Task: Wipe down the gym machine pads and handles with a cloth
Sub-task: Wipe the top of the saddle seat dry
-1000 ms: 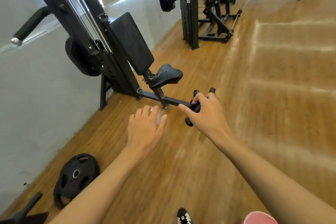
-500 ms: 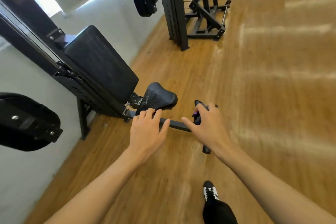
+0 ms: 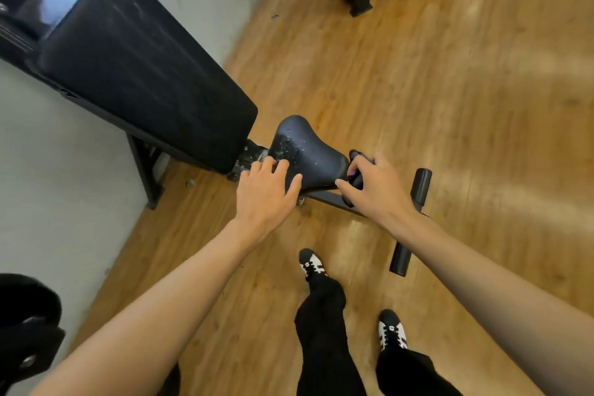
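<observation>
Droplets speckle the black seat pad, which sits just beside the big back pad. Left hand lies on the seat pad's near left edge, fingers loosely spread. Right hand, at the seat pad's right, curls round a small dark object with a purple part.

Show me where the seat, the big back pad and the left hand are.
seat (image 3: pixel 308 151), head view, middle of its top surface.
back pad (image 3: pixel 144 74), head view, centre of its black face.
left hand (image 3: pixel 262 194), head view, back of the hand.
</observation>
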Tool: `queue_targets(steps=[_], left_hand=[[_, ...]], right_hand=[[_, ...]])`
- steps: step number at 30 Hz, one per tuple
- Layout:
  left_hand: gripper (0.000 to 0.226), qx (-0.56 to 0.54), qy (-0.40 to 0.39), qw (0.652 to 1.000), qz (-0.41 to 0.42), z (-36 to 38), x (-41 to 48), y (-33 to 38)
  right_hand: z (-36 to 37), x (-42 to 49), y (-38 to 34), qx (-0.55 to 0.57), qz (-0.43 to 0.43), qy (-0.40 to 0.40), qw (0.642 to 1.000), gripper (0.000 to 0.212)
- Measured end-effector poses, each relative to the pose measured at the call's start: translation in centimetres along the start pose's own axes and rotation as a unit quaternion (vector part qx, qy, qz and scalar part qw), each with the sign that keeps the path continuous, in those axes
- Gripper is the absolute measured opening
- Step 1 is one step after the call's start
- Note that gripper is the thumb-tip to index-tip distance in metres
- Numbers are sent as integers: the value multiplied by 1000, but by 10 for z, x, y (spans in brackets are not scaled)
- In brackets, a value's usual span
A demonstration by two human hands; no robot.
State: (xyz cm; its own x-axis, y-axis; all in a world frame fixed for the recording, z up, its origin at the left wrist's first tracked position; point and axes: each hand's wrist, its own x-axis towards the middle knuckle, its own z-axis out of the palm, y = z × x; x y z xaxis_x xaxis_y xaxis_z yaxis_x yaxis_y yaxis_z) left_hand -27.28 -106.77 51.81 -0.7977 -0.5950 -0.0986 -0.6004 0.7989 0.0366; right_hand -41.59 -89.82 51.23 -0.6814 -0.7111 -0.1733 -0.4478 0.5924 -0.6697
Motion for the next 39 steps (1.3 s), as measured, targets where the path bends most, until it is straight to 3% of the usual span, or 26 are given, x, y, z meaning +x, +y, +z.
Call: queue_targets(steps=[7,11,16,18,24,31,39], left_hand=[[52,-39,-129,991,-6,97,102,-61],[50,-48,-182,982,4,144,146,-89],[54,-45,-201,979,6,190,189,-106],[59,-49,-196,979,3,206,199,-106],[69,-75,-141,987,1,254,218,-92],[69,-126,-85,988,7,282,211,-99],[67,-131,-46,990,-18,312,205,-124]], right_hand=[[80,92,20,6,73,-50,996,5],[114,133,39,39,109,-60,991,25],[143,195,57,46,75,-70,994,58],[153,216,63,38,65,-85,994,65],[187,243,101,-97,-35,-99,990,49],[194,209,125,-291,-88,-143,942,65],[237,267,108,-314,-105,-161,930,63]])
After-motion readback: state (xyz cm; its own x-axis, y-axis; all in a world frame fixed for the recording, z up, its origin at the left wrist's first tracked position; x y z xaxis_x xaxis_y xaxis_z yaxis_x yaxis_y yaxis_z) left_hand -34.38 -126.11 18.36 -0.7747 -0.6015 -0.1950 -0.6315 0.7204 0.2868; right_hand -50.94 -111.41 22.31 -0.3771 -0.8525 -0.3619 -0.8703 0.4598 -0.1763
